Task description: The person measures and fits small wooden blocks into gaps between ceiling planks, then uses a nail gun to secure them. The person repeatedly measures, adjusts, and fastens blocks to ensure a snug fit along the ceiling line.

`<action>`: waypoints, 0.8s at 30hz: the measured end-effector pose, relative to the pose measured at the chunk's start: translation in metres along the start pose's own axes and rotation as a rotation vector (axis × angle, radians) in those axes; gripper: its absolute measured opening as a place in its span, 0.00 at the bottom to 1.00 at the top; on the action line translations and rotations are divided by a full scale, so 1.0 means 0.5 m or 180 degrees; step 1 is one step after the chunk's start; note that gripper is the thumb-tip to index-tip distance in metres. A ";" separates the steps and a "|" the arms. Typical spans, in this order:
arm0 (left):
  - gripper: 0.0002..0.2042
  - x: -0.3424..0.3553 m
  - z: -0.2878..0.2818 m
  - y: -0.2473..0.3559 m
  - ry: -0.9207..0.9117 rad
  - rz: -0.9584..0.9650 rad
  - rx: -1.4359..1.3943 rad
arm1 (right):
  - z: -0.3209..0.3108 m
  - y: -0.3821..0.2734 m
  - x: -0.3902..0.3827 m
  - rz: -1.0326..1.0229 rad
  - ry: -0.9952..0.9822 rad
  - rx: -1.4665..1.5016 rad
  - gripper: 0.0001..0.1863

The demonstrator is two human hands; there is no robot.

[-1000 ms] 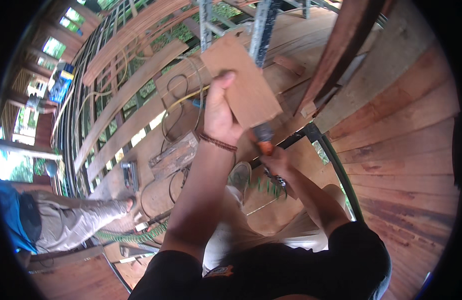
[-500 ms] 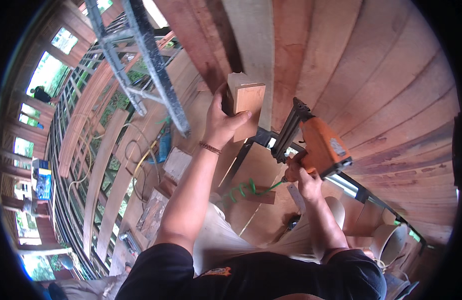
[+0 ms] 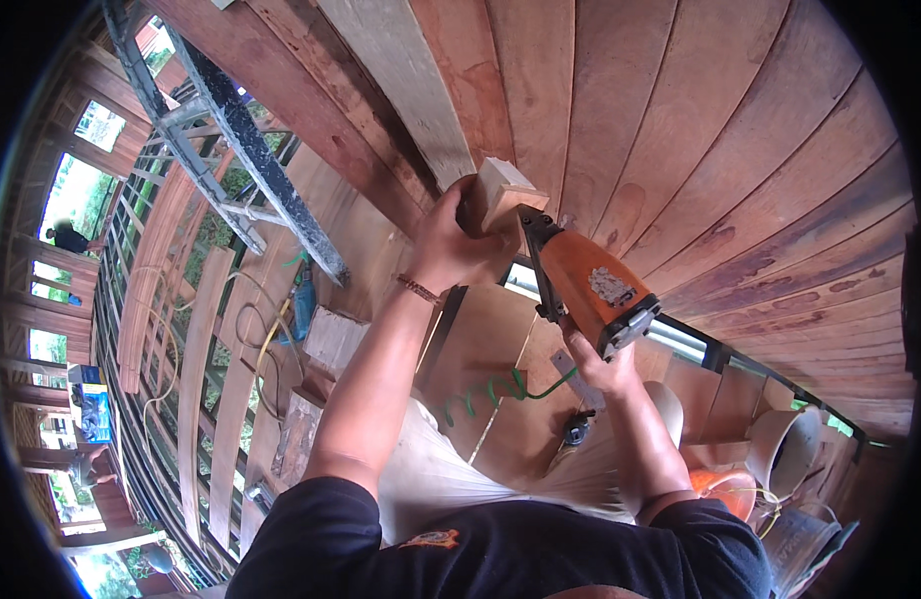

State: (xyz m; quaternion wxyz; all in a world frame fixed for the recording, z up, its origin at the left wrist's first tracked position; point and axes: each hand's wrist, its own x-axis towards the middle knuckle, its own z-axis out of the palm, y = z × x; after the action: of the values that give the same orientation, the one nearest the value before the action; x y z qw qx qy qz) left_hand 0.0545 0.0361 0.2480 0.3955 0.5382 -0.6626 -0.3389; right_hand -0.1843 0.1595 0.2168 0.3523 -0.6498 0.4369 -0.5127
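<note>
My left hand [image 3: 449, 242] grips a short wooden block [image 3: 510, 192] from its left side, close to the plank wall [image 3: 670, 150]. My right hand [image 3: 602, 364] is closed round the handle of an orange and black nail gun [image 3: 592, 278]. The gun's nose meets the near end of the block; whether they press together I cannot tell. A green coiled air hose [image 3: 495, 391] runs from below the gun toward my lap. The left fingers behind the block are hidden.
A paint-splashed ladder [image 3: 243, 150] stands at the left, with a blue power tool [image 3: 303, 304] near its foot. Loose boards [image 3: 206, 379] lie over open floor bars. At the lower right are a pale bucket [image 3: 785, 449] and an orange bucket [image 3: 725, 491].
The nail gun has swung up and left, bringing its nose to the block. The block has tilted and moved slightly right and down. My view has shifted along the wall.
</note>
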 end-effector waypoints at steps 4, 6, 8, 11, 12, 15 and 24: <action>0.40 -0.003 0.001 0.013 -0.0038 0.0142 0.0184 | -0.006 0.005 0.000 -0.0155 0.0024 -0.0205 0.14; 0.40 -0.004 0.003 0.018 -0.0029 0.0114 0.0245 | -0.009 0.021 -0.005 -0.0313 -0.0025 -0.0590 0.13; 0.40 -0.008 0.002 0.024 -0.0024 0.0091 0.0271 | -0.010 0.030 -0.007 -0.0328 -0.0069 -0.0690 0.12; 0.40 -0.011 0.007 0.024 -0.0027 0.0064 0.0192 | -0.010 0.020 0.001 -0.0142 -0.0018 -0.0337 0.10; 0.39 -0.014 -0.001 0.007 -0.0008 0.0027 0.0184 | 0.002 0.012 0.002 -0.0083 0.0052 -0.0096 0.09; 0.36 -0.008 -0.004 -0.036 0.0100 -0.0121 -0.1056 | 0.011 0.011 -0.008 0.0465 0.0288 0.0532 0.05; 0.28 -0.030 -0.073 -0.018 0.0851 -0.1359 -0.3089 | 0.029 -0.028 0.010 0.1453 0.0525 0.1026 0.05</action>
State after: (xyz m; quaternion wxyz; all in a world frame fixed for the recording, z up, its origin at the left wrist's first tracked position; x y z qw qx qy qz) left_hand 0.0927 0.0481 0.2544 0.6016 0.4549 -0.2501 -0.6071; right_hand -0.1669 0.1601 0.2281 0.5205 -0.4265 0.5119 -0.5340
